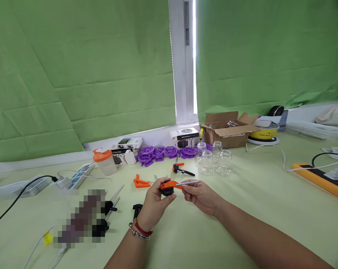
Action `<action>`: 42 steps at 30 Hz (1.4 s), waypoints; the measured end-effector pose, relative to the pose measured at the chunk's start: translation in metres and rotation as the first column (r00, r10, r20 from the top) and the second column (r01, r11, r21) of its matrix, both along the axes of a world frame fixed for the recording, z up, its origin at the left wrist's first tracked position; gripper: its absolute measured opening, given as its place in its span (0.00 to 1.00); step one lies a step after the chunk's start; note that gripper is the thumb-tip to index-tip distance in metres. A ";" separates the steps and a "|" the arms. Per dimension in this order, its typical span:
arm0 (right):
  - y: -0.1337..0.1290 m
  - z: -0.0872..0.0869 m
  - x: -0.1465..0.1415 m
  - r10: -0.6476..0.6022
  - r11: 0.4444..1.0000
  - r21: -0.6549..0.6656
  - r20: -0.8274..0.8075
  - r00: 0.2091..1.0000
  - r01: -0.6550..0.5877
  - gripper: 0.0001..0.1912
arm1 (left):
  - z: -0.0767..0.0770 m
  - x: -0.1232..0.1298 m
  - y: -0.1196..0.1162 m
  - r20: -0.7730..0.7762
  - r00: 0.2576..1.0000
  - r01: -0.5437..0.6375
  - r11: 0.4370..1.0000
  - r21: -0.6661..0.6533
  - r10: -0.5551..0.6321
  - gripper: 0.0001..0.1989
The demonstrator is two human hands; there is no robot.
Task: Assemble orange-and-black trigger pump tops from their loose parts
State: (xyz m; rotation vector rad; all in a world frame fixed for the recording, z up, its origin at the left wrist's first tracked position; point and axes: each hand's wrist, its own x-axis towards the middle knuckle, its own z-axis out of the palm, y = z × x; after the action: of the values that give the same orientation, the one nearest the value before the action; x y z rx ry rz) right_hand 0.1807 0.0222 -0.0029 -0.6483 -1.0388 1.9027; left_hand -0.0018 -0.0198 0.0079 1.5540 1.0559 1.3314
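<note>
My left hand (pixel 154 204) is closed around a round black part (pixel 167 191) that has an orange lever (pixel 169 184) across its top. At the lever's right end, my right hand (pixel 200 196) pinches with thumb and fingers. A thin metal rod (pixel 189 182) runs from the lever over the right fingertips; whether the two are joined I cannot tell. Beyond the hands lie loose orange levers (pixel 140 182) and a black part with an orange lever (pixel 182 170). A black bracket (pixel 137 211) sits partly hidden behind my left wrist.
Purple plastic rings (pixel 171 151), small boxes (pixel 184 138), glass jars (pixel 207 164) and an open cardboard box (pixel 232 139) line the back. An orange-lidded shaker (pixel 105 162), a power strip (pixel 80 175) and black parts with metal rods (pixel 108 207) are leftward. An orange-black strip (pixel 322 179) lies right.
</note>
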 end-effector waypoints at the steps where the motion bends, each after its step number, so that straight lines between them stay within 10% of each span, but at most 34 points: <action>1: 0.000 -0.001 0.000 0.000 1.000 0.012 0.002 1.000 0.000 0.14 | 0.000 0.000 -0.001 -0.005 1.000 0.000 1.000 0.003 0.000 0.22; 42: 0.011 -0.011 0.005 -0.055 0.995 0.091 0.136 0.989 0.043 0.15 | 0.000 -0.008 0.000 -0.358 0.933 0.105 0.982 0.159 -0.042 0.22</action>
State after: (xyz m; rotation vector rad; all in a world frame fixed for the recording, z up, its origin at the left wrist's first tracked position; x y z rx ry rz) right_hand 0.1860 0.0332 -0.0140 -0.7561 -1.1767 1.7791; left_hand -0.0097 -0.0195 0.0078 2.0005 1.1038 1.1427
